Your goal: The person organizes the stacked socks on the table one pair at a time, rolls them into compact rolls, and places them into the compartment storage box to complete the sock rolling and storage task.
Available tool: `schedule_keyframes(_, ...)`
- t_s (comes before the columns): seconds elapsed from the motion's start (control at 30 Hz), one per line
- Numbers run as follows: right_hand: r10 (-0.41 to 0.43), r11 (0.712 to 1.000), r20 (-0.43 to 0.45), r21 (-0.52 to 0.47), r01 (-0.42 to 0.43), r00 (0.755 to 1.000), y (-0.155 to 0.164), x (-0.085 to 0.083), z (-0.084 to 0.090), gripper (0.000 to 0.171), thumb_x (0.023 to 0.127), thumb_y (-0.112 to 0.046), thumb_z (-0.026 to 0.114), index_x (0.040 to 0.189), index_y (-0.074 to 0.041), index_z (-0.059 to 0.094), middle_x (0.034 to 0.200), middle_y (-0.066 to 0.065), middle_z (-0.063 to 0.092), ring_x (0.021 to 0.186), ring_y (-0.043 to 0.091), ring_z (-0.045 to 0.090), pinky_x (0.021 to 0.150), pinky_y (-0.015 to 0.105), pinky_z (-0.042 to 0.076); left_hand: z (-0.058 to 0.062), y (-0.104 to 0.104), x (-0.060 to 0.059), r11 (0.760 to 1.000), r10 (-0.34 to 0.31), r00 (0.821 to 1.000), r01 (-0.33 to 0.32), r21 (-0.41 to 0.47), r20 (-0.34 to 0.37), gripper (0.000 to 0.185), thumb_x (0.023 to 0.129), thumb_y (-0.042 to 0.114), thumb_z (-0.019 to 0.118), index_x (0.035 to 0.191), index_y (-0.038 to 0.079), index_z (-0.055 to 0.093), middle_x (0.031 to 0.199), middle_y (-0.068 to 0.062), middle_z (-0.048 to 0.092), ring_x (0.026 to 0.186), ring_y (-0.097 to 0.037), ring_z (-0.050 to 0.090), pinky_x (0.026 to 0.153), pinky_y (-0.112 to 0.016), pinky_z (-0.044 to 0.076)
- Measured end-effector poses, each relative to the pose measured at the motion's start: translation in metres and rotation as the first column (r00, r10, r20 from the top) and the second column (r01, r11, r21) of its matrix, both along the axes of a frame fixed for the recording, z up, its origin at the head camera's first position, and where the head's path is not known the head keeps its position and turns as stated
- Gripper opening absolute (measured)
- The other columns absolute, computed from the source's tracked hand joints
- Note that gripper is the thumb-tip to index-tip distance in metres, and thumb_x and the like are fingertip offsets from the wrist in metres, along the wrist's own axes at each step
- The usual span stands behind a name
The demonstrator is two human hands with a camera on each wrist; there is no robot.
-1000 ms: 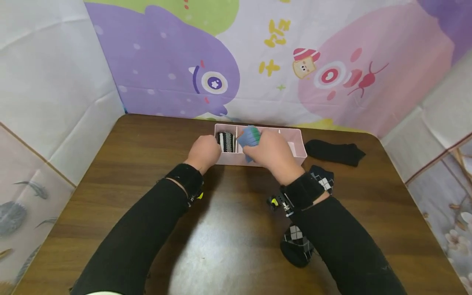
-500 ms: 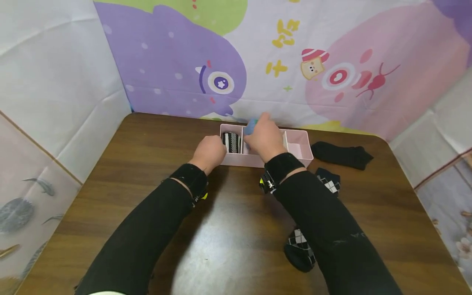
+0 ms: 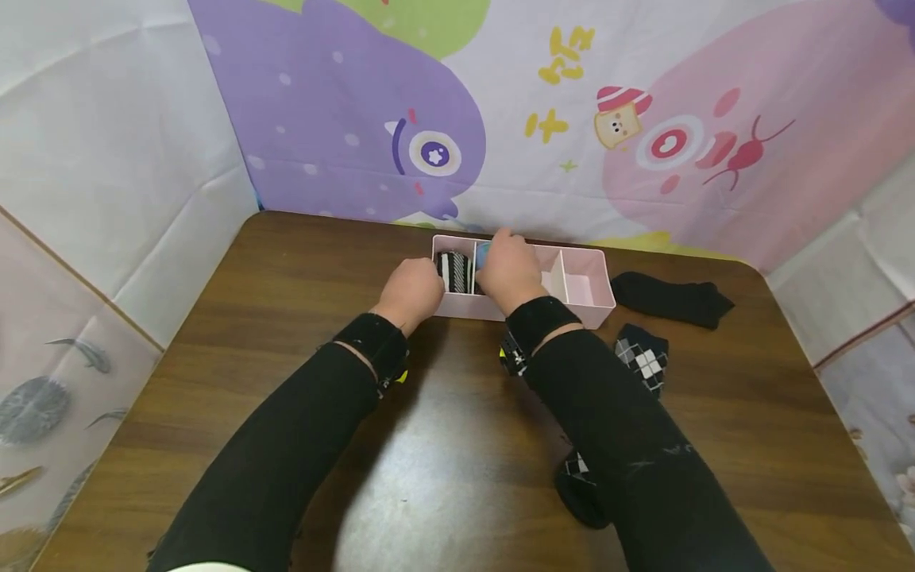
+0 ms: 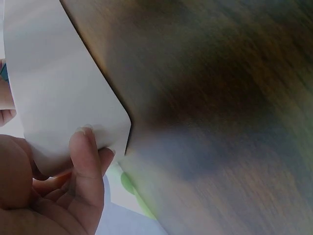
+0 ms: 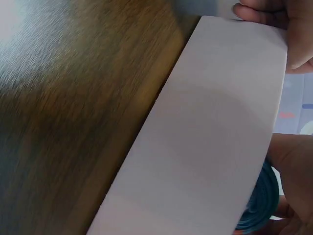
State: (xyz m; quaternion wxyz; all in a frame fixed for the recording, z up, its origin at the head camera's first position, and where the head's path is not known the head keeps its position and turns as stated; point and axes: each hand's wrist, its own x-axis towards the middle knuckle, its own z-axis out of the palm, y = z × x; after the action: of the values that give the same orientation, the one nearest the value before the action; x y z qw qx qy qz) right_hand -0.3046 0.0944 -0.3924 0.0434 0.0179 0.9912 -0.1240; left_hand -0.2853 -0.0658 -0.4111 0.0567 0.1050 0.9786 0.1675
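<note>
A pink divided box (image 3: 468,307) stands at the back of the table. My left hand (image 3: 412,291) grips its left end; in the left wrist view, fingers (image 4: 87,154) curl against the outer wall. A black-and-white striped sock (image 3: 453,272), folded up, fills the leftmost compartment. Just right of that divider, my right hand (image 3: 511,270) reaches into the box, holding a rolled blue sock (image 3: 482,253). The right wrist view shows the roll's coiled end (image 5: 264,198) behind the box wall, with fingers around it. My hand hides most of the roll from above.
A black sock (image 3: 672,299) lies right of the box. Nearer, an argyle sock (image 3: 643,359) lies partly under my right sleeve, and a dark argyle toe part (image 3: 582,496) shows beside the forearm. A printed cloth (image 3: 529,175) hangs behind the table (image 3: 336,246).
My right hand has moved the blue sock from over the box down into the compartment beside the striped sock. The left hand keeps its grip on the box end.
</note>
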Motion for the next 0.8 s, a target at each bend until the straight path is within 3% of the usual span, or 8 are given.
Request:
schedule_keyframes(0.13, 0.127, 0.992, 0.006, -0.005, -0.127, 0.992, 0.002, 0.002, 0.002, 0.046, 0.093, -0.028, 0.072, 0.120, 0.007, 0.062, 0.114, 0.021, 0.065, 0.103, 0.034, 0.064, 0.089, 0.043, 0.054, 0.000, 0.001, 0.001, 1.000, 0.001, 1.000, -0.001, -0.007, -0.002, 0.029, 0.101, 0.005, 0.046, 0.094, -0.004, 0.074, 0.104, -0.017, 0.074, 0.096, -0.032, 0.070, 0.087, -0.043, 0.056)
schedule_keyframes(0.23, 0.209, 0.974, -0.006, -0.086, -0.209, 0.978, 0.002, 0.006, 0.004, 0.042, 0.092, -0.036, 0.074, 0.109, 0.003, 0.071, 0.106, 0.017, 0.069, 0.097, 0.030, 0.063, 0.088, 0.041, 0.052, 0.000, 0.001, 0.001, 1.000, -0.007, 1.000, 0.007, -0.005, -0.011, 0.030, 0.101, 0.003, 0.045, 0.093, -0.004, 0.073, 0.103, -0.017, 0.074, 0.097, -0.033, 0.070, 0.087, -0.043, 0.056)
schedule_keyframes(0.3, 0.230, 0.963, -0.013, -0.142, -0.230, 0.973, 0.002, 0.010, 0.005, 0.048, 0.090, -0.045, 0.076, 0.108, -0.001, 0.075, 0.102, 0.015, 0.071, 0.095, 0.029, 0.063, 0.087, 0.040, 0.052, 0.000, 0.001, 0.002, 1.000, -0.006, 1.000, 0.006, 0.004, -0.012, 0.030, 0.100, 0.002, 0.045, 0.093, -0.005, 0.073, 0.103, -0.018, 0.073, 0.097, -0.033, 0.070, 0.087, -0.043, 0.057)
schedule_keyframes(0.4, 0.227, 0.960, -0.025, -0.162, -0.228, 0.974, 0.003, 0.014, 0.006, 0.051, 0.090, -0.051, 0.075, 0.107, -0.003, 0.077, 0.101, 0.015, 0.071, 0.096, 0.029, 0.063, 0.087, 0.041, 0.052, 0.001, 0.003, 0.002, 1.000, 0.000, 1.000, 0.000, 0.013, -0.008, 0.031, 0.099, 0.002, 0.044, 0.094, -0.005, 0.073, 0.104, -0.018, 0.073, 0.097, -0.032, 0.070, 0.087, -0.043, 0.057)
schedule_keyframes(0.5, 0.236, 0.966, -0.025, -0.097, -0.238, 0.971, 0.005, 0.015, 0.004, 0.035, 0.095, -0.034, 0.070, 0.103, -0.001, 0.076, 0.103, 0.017, 0.071, 0.095, 0.030, 0.064, 0.087, 0.041, 0.052, 0.001, 0.003, 0.003, 1.000, 0.006, 1.000, -0.006, 0.015, -0.003, 0.030, 0.100, 0.002, 0.045, 0.096, -0.005, 0.074, 0.105, -0.017, 0.073, 0.097, -0.031, 0.069, 0.087, -0.043, 0.056)
schedule_keyframes(0.6, 0.224, 0.974, -0.024, -0.029, -0.224, 0.974, 0.008, 0.016, -0.001, 0.022, 0.092, -0.015, 0.067, 0.103, 0.003, 0.072, 0.105, 0.018, 0.070, 0.095, 0.031, 0.064, 0.088, 0.043, 0.053, 0.001, 0.004, 0.003, 1.000, 0.005, 1.000, -0.004, 0.020, -0.004, 0.030, 0.100, 0.002, 0.045, 0.096, -0.006, 0.074, 0.105, -0.018, 0.073, 0.097, -0.032, 0.069, 0.088, -0.044, 0.056)
schedule_keyframes(0.7, 0.187, 0.982, -0.032, -0.032, -0.188, 0.982, 0.011, 0.018, -0.006, 0.030, 0.088, -0.011, 0.068, 0.111, 0.008, 0.068, 0.110, 0.020, 0.067, 0.098, 0.033, 0.063, 0.090, 0.044, 0.052, 0.001, 0.005, 0.002, 1.000, 0.007, 1.000, -0.007, 0.017, -0.012, 0.030, 0.099, 0.001, 0.044, 0.095, -0.006, 0.073, 0.105, -0.019, 0.073, 0.098, -0.034, 0.070, 0.088, -0.045, 0.056)
schedule_keyframes(0.8, 0.164, 0.983, -0.045, -0.077, -0.167, 0.986, 0.013, 0.019, -0.010, 0.039, 0.091, -0.014, 0.068, 0.120, 0.010, 0.064, 0.115, 0.022, 0.063, 0.101, 0.034, 0.062, 0.091, 0.045, 0.052, 0.001, 0.005, 0.001, 1.000, 0.012, 1.000, -0.012, 0.013, -0.019, 0.030, 0.098, 0.001, 0.044, 0.095, -0.007, 0.073, 0.105, -0.020, 0.073, 0.100, -0.035, 0.069, 0.089, -0.045, 0.056)
